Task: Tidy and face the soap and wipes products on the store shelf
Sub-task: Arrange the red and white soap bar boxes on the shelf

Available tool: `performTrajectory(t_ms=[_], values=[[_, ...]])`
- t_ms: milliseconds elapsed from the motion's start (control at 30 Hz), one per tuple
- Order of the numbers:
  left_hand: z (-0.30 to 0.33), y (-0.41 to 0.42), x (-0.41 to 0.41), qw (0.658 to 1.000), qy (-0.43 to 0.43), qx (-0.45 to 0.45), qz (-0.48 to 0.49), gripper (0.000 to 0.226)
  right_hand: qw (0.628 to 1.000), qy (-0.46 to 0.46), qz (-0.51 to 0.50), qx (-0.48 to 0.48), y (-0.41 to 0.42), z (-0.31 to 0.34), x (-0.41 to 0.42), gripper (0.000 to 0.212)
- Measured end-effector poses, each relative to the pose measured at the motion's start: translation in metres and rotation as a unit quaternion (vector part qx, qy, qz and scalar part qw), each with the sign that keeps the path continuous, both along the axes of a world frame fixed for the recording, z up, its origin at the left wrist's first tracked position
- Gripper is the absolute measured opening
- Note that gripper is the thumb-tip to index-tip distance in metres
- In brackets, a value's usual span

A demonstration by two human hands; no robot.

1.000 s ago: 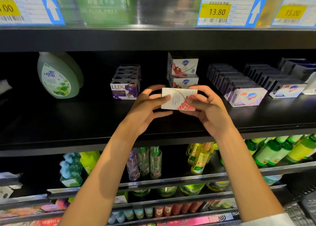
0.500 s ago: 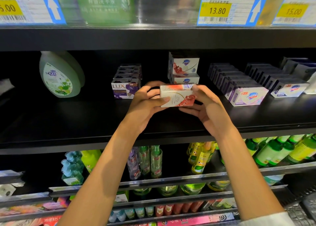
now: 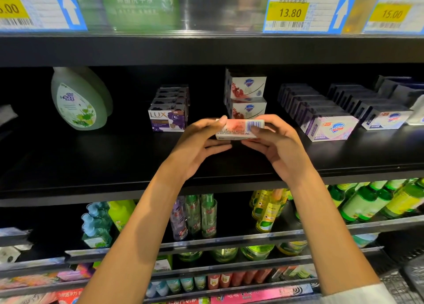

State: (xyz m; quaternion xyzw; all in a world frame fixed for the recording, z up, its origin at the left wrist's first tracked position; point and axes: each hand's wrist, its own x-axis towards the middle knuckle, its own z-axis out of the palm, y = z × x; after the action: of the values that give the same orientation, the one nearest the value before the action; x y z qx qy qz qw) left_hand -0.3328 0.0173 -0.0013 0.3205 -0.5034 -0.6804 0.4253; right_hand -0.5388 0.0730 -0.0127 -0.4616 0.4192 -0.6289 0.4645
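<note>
Both hands hold one soap box [image 3: 239,129] between them, lifted just above the black shelf [image 3: 114,156] and in front of a stack of two boxes [image 3: 246,97] of the same brand. The left hand [image 3: 197,145] pinches the box's left end, thumb on top and fingers curled beneath; the right hand [image 3: 275,143] grips the right end the same way, so the two hands are close together with the box spanning the gap. The box lies with its long axis running left to right, nearly level. A narrow side panel with a barcode and small print faces the camera, the barcode toward the right end; the print is too small to read. Fingers cover both ends of the box, and its underside is out of sight. To the left on the same shelf stands a row of purple soap boxes [image 3: 168,117], running back into the dark, and farther left a green soap bottle [image 3: 76,99] whose top is hidden by the shelf above. To the right, rows of white soap boxes [image 3: 330,126] recede into shadow, only the front ones legible. Price tags [image 3: 307,10] line the shelf edge above, partly blurred. Below, green bottles [image 3: 367,200] crowd the lower shelf, partly hidden behind the forearms.
</note>
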Motion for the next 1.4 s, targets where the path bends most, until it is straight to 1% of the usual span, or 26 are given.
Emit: performTrajectory(t_ms=[133,300,467,600,733,833,900,967,1067,1133,1233,1333,1400], values=[[-0.0026,-0.0029,0.0011,1.000,0.001,-0.008,0.006,0.029,1.000,0.009,0.008,-0.006,-0.0004,-0.0008,-0.0009,0.025],[-0.0029,-0.0043,0.0035,1.000,0.004,-0.027,0.011,0.033,1.000,0.009,0.012,-0.002,-0.0011,0.0004,-0.0010,0.031],[-0.0021,-0.0036,0.0037,0.999,0.021,-0.038,0.006,0.041,0.999,-0.036,0.007,0.006,-0.0006,0.0029,0.0022,0.035],[-0.0028,-0.0050,0.0023,0.999,0.017,-0.050,-0.006,0.045,0.999,-0.029,0.008,0.011,0.0003,0.0027,0.0001,0.034],[-0.0025,-0.0048,0.0034,0.999,0.036,-0.032,-0.016,0.048,1.000,-0.009,0.019,-0.003,0.0014,0.0008,-0.0008,0.036],[-0.0035,-0.0049,0.0019,1.000,0.026,-0.010,-0.009,0.050,0.999,0.008,0.033,-0.010,0.0017,-0.0006,-0.0012,0.037],[-0.0049,-0.0061,0.0004,1.000,0.003,0.000,-0.002,0.048,0.999,0.019,0.042,-0.012,0.0021,-0.0010,-0.0015,0.038],[-0.0058,-0.0075,0.0008,1.000,-0.018,-0.007,0.002,0.046,0.998,0.025,0.048,-0.012,0.0023,-0.0005,-0.0016,0.043],[-0.0061,-0.0078,0.0031,0.999,-0.020,-0.027,0.011,0.042,0.999,0.007,0.048,0.001,0.0020,0.0009,-0.0001,0.051],[-0.0058,-0.0072,0.0039,0.999,-0.023,-0.048,0.011,0.040,0.999,0.004,0.036,0.009,0.0009,0.0010,0.0014,0.046],[-0.0057,-0.0073,0.0038,0.997,-0.029,-0.070,0.007,0.042,0.999,0.030,0.024,0.007,-0.0007,-0.0009,0.0006,0.036],[-0.0058,-0.0069,0.0026,0.997,-0.037,-0.073,0.000,0.045,0.999,0.040,0.023,-0.001,-0.0004,-0.0019,-0.0012,0.035],[-0.0054,-0.0055,0.0012,0.995,-0.060,-0.084,0.005,0.048,0.998,0.055,0.024,-0.009,-0.0002,-0.0028,-0.0012,0.035]])
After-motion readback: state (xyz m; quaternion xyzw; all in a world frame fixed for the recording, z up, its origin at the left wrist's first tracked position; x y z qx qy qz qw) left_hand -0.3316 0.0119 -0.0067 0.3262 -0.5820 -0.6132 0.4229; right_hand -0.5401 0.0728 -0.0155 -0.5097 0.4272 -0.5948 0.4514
